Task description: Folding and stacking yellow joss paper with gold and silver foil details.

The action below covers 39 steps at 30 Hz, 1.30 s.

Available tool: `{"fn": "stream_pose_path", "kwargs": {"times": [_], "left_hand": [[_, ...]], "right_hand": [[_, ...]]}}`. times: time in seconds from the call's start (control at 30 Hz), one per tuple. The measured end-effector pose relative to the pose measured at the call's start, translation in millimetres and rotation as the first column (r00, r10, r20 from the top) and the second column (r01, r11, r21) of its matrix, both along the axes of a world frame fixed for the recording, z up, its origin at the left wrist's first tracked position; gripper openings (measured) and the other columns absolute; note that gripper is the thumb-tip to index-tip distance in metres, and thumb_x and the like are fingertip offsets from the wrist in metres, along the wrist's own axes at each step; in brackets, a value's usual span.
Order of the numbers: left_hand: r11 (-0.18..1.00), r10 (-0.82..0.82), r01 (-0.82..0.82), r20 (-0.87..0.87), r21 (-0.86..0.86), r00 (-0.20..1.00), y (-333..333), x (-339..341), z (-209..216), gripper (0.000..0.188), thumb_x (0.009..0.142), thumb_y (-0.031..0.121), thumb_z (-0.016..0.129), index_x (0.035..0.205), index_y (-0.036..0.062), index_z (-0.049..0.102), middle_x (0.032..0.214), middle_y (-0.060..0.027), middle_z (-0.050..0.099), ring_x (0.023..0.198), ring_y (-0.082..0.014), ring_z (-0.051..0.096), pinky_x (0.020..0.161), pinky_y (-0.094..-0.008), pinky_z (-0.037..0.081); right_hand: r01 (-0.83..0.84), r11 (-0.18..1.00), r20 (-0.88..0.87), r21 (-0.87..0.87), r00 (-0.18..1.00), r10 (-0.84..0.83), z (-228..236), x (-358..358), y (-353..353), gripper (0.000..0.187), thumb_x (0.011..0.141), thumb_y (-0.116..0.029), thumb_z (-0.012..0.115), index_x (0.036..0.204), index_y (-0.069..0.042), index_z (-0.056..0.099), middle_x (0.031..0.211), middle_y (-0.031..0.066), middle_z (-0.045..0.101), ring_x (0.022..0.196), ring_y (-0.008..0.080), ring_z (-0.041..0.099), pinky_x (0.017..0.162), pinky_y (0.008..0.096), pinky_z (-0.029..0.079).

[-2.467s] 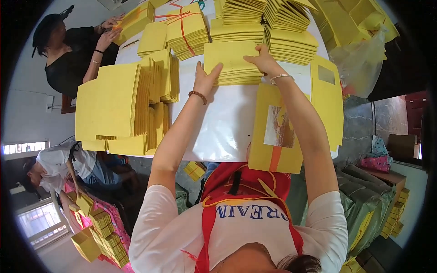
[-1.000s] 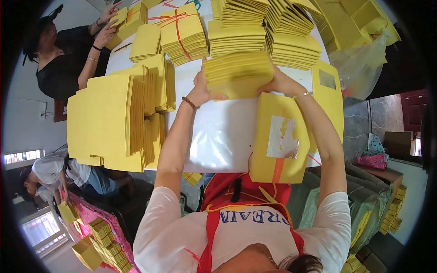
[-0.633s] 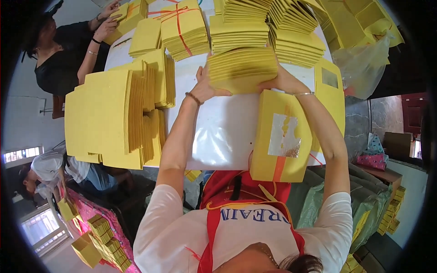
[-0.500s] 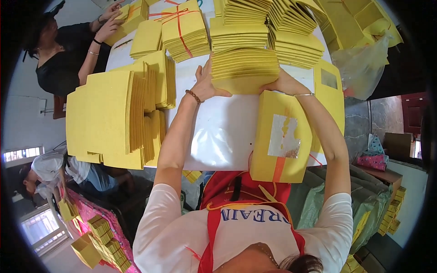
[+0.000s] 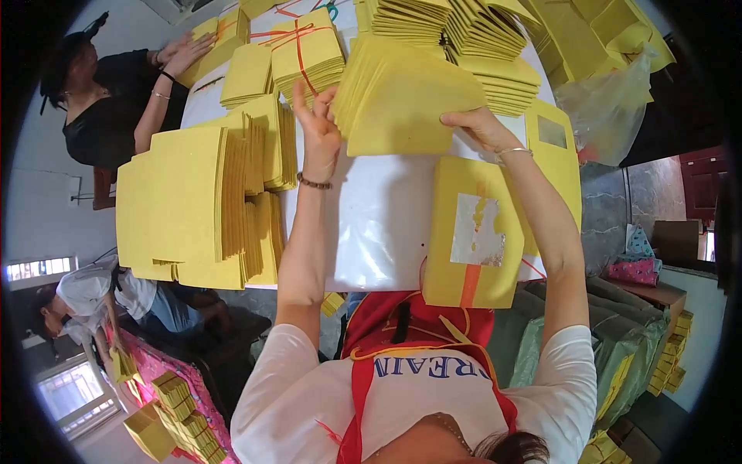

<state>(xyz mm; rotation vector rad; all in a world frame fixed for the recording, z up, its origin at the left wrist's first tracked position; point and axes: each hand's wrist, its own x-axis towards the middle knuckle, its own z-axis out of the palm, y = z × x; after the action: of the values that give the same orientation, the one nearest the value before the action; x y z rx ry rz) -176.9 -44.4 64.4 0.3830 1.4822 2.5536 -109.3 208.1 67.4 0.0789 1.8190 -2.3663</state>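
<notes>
The left forearm (image 5: 301, 251) reaches almost straight far, its hand (image 5: 318, 139) open with fingers (image 5: 300, 99) spread; the right forearm (image 5: 550, 213) slants left, its hand (image 5: 487, 129) gripping, thumb (image 5: 457, 118) uppermost.

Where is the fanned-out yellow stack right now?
In the head view, the fanned-out yellow stack is at upper centre, gripped by the right hand, with the left hand at its left edge.
</notes>
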Motion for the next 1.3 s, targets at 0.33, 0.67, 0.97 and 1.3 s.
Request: {"fn": "stream_pose_path", "kwargs": {"times": [0.33, 0.67, 0.97, 1.3], "left_hand": [[0.968, 0.029, -0.112, -0.340, -0.226, 0.940, 9.2, 13.1, 11.4, 0.121, 0.064, 0.013, 0.078, 0.143, 0.0099, -0.014, 0.137, -0.0145, 0.029, 0.122, -0.0251, 0.039, 0.104, -0.0403, 0.030], [0.942, -0.228, 0.132, -0.302, -0.309, 0.926, -5.6, 0.3, -38.9, 0.119, 0.060, 0.004, 0.078, 0.143, 0.0092, -0.006, 0.137, -0.0144, 0.030, 0.126, -0.0252, 0.036, 0.103, -0.0383, 0.034], [0.863, -0.239, 0.006, -0.399, -0.505, 0.885, 2.3, 3.0, -58.8, 0.113, 0.059, 0.015, 0.084, 0.140, 0.0014, 0.006, 0.134, -0.0176, 0.036, 0.125, -0.0248, 0.038, 0.102, -0.0369, 0.036], [0.977, -0.018, -0.030, 0.222, 0.211, 0.975, -3.2, 33.8, -11.3, 0.047, 0.080, 0.003, 0.059, 0.124, 0.0007, 0.041, 0.113, -0.0129, 0.055, 0.107, -0.0258, 0.055, 0.094, -0.0397, 0.046]], "right_hand": [[-0.024, 0.998, 0.093, -0.064, 0.995, 0.030, -4.7, -6.6, -34.6, 0.066, 0.077, -0.016, 0.071, 0.133, -0.010, 0.037, 0.127, 0.0061, 0.048, 0.114, 0.0163, 0.048, 0.097, 0.0306, 0.040], [-0.273, 0.892, -0.017, 0.360, 0.954, 0.299, -5.5, -25.8, -31.2, 0.105, 0.064, -0.002, 0.077, 0.145, -0.011, 0.010, 0.138, 0.0068, 0.033, 0.126, 0.0191, 0.032, 0.105, 0.0317, 0.029], [-0.275, 0.891, 0.051, 0.362, 0.960, 0.275, -11.1, -13.9, -34.0, 0.091, 0.067, -0.003, 0.075, 0.140, -0.006, 0.021, 0.134, 0.0067, 0.040, 0.120, 0.0180, 0.038, 0.101, 0.0294, 0.034], [0.116, 0.958, -0.025, 0.263, 0.993, -0.113, -11.3, -15.4, -39.0, 0.087, 0.083, -0.035, 0.064, 0.145, -0.013, 0.008, 0.141, 0.0099, 0.028, 0.119, 0.0202, 0.042, 0.097, 0.0356, 0.035]]}}
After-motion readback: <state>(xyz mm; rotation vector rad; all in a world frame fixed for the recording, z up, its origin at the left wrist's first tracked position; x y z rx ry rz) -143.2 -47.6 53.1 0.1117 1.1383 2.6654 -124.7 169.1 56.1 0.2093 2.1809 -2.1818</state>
